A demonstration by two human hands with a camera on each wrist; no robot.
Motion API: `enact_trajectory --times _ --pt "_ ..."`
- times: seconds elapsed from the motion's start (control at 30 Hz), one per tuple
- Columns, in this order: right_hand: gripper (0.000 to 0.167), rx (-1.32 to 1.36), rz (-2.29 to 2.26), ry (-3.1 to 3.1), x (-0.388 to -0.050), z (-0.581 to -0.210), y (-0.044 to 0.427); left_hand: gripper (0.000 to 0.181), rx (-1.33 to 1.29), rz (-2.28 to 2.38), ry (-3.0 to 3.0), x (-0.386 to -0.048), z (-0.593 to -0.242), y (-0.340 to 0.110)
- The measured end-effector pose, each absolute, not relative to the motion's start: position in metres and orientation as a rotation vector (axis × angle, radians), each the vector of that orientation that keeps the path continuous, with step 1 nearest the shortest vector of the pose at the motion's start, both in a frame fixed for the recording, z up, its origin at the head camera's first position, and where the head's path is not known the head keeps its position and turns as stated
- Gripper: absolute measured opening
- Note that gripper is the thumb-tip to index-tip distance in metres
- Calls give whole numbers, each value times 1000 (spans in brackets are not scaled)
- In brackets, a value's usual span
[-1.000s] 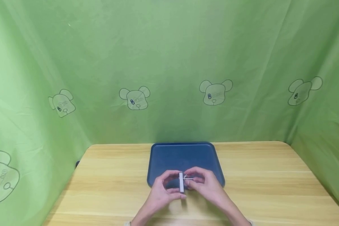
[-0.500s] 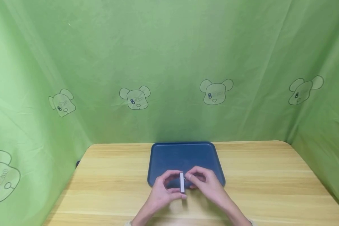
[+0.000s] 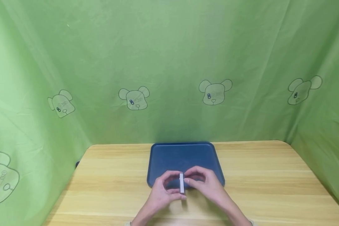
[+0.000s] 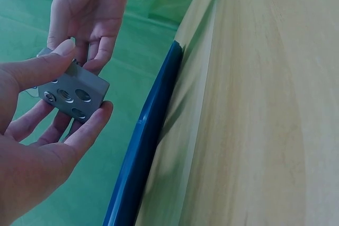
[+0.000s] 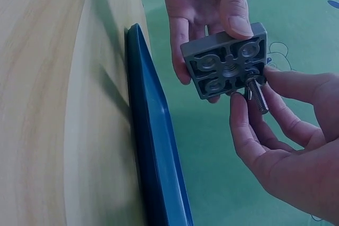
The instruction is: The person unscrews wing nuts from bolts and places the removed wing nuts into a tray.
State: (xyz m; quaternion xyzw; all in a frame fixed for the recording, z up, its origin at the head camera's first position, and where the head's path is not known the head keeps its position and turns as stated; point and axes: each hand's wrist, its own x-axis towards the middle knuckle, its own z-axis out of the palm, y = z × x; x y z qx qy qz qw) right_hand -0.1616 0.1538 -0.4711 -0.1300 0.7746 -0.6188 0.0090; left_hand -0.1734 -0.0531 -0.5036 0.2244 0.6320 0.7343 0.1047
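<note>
Grey block [image 5: 222, 59] between curled left fingers [image 4: 91, 129], base of its bolt [image 5: 258, 98] between pinched right fingers [image 5: 296, 84].

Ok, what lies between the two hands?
A grey block, held by the left hand, with a threaded bolt jutting toward the right hand; the right wrist view shows this.

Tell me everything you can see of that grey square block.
The grey block is a flat square, perhaps metal by its look. One face is smooth with round holes; the other is recessed, with ribs and raised rings around a centre hole and corner holes. A threaded bolt juts out at one corner. The left hand grips its edges, holding it off the table, edge-on to the head camera; the right hand is at the bolt's corner, exact contact unclear.
</note>
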Motion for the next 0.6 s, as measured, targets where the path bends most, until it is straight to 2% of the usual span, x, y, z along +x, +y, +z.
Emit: enact_trajectory --times 0.3,0.6 --pt "31 -319 -1963 2338 -161 -470 153 69 645 2163 1862 -173 -503 -54" --pt "32 -286 -1931 2379 -162 -471 153 69 643 2158 1879 -173 -501 -54"
